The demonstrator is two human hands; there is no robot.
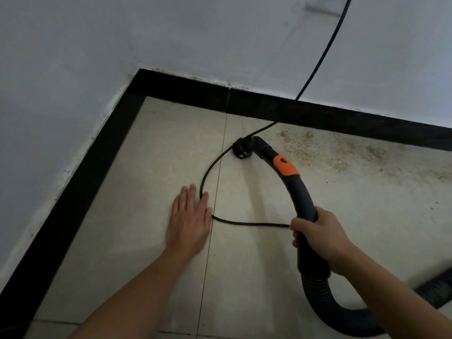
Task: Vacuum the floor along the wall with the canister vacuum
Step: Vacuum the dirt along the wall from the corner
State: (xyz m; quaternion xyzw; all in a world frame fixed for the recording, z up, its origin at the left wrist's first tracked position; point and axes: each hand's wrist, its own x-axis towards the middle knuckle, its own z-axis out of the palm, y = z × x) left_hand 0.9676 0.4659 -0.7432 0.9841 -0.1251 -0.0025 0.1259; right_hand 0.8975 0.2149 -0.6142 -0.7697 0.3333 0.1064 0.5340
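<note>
Where the ribbed hose [315, 287] curls up from the lower right edge, your right hand [318, 238] is clenched around the vacuum's dark handle tube [303, 206], fingers wrapped over its top. Your left hand [189, 221] lies flat on the pale floor tile [151, 167] to the left of it, palm down and fingers straight, grasping nothing.

Between your two hands runs the black power cord [244, 224]. It passes from just beside your right hand's knuckles across to the thumb side of your left hand, then loops away from you along that hand's fingers. You cannot tell whether the left hand pins it or only touches it.

Further out, the tube bends left past an orange collar [285, 166] and ends in a short black nozzle [244, 149] resting on the floor, where the cord crosses right by it. To the right of the nozzle, a patch of brown grit [330, 152] is scattered over the tile, reaching to the black skirting [269, 106].

Beyond the skirting, which turns the corner on the left, the cord climbs the white wall [171, 40] toward a pale socket plate [322, 6] at the top edge.
</note>
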